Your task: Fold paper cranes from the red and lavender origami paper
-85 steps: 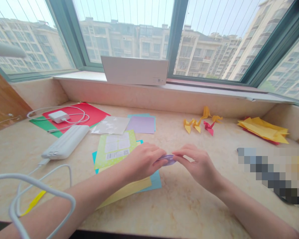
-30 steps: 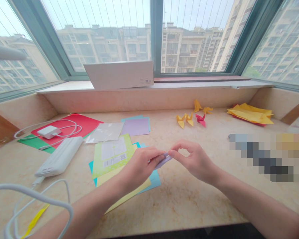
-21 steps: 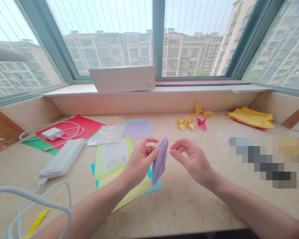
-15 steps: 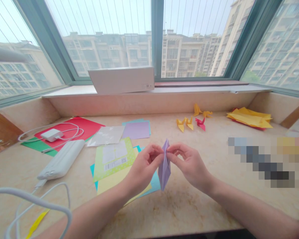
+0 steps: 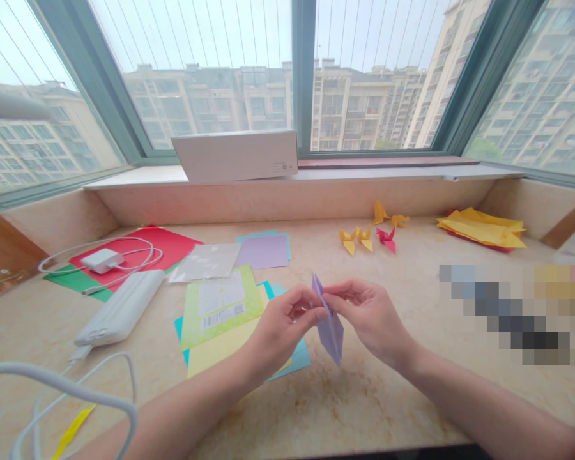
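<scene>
A folded piece of purple origami paper (image 5: 331,335), long and pointed at both ends, is held upright with a slight tilt above the counter. My left hand (image 5: 290,319) pinches its left side between thumb and fingers. From the other side, my right hand (image 5: 368,313) pinches it near the upper part, thumb toward me. The fingertips cover part of the paper's middle. Under and beside my left hand lie a lime-green paper packet (image 5: 223,310) with a barcode and sheets of pale yellow paper (image 5: 220,358) and blue paper (image 5: 294,363).
Several yellow paper cranes (image 5: 364,237) and a pink crane (image 5: 387,240) stand at the back. Yellow sheets (image 5: 482,228) are piled back right. Purple paper (image 5: 263,250), a clear sleeve (image 5: 205,262), red paper (image 5: 177,246), a white power bank (image 5: 121,308) and cables lie left.
The purple paper has turned, its lower point swinging to the right. My left hand has shifted slightly right and down; my right hand stays near the upper part.
</scene>
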The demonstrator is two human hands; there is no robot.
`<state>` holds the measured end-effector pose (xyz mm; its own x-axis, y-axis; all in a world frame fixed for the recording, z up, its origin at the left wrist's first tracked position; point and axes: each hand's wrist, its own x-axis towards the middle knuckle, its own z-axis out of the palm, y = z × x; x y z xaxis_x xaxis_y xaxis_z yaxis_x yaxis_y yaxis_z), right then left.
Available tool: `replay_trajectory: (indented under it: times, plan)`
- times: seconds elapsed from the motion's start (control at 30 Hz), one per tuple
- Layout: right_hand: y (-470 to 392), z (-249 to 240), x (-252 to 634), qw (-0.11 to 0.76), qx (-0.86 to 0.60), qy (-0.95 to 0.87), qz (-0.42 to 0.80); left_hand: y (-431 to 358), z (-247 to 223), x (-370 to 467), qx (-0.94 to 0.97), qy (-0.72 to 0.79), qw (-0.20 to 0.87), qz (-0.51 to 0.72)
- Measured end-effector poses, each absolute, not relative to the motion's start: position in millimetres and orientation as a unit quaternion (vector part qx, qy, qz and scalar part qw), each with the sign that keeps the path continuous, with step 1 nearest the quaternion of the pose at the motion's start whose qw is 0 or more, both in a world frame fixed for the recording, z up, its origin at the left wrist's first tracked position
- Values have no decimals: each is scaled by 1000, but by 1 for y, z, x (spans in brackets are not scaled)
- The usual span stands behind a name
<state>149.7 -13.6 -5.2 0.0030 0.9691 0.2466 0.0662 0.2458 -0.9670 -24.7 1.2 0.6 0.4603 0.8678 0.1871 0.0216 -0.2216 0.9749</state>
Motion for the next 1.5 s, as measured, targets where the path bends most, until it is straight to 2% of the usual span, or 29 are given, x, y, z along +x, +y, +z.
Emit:
replay_trajectory:
  times: [0.27,0.5,0.73,0.9,1.23,1.5]
  plan:
    - [-21,1,146,509,-402,-665,371,2,-3,-25,642,341,529,438]
    - [-17,-7,146,516,-387,-617,451,2,3,-25,613,348,528,473]
    - [-15,-9,150,549,-450,-621,333,2,6,-24,594,355,525,496]
    - [-16,-8,151,536,-451,-674,236,5,3,-25,571,355,512,535]
    - [-15,-6,152,538,-460,-649,279,3,-1,-24,604,296,506,540]
    - [-10,-7,162,557,-434,-667,238,10,-4,-35,691,292,395,530]
